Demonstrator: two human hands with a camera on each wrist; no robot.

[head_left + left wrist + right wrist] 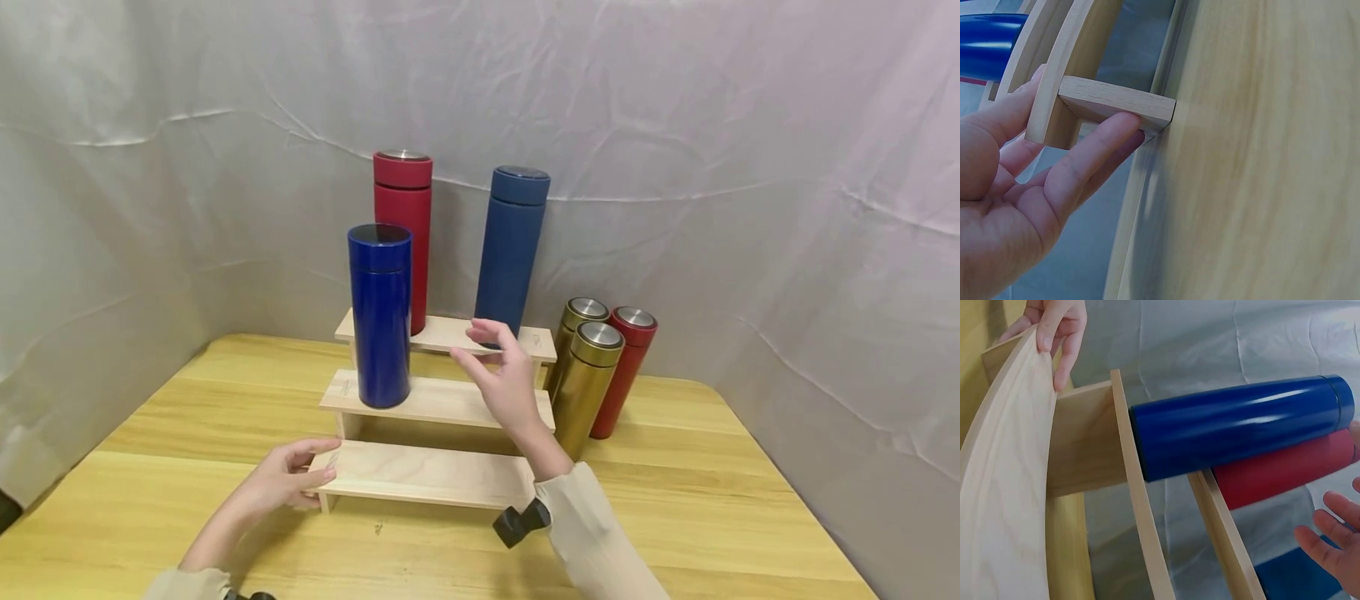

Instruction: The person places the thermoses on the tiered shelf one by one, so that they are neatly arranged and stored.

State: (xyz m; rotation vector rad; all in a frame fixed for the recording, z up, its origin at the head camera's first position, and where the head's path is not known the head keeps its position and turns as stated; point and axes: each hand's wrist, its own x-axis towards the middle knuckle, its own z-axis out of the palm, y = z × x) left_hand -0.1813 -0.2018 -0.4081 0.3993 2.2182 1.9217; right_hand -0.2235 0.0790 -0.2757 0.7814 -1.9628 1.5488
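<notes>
A three-step wooden stand (427, 475) stands on the table. My left hand (277, 483) holds the left end of its lowest step, thumb and fingers about the board and its side support (1116, 100). My right hand (506, 383) hovers above the middle step's right part, fingers spread and slightly bent, holding nothing. Behind it, a matte blue thermos flask (510, 250) is upright on the top step's right part. A glossy dark blue flask (381, 325) is upright on the middle step's left part; a red flask (405, 200) stands behind it on the top step.
Two gold flasks (588, 375) and a shorter red flask (626, 367) stand close together on the wooden table (712, 500), right of the stand. A grey cloth backdrop (675, 125) rises behind and at both sides of the table.
</notes>
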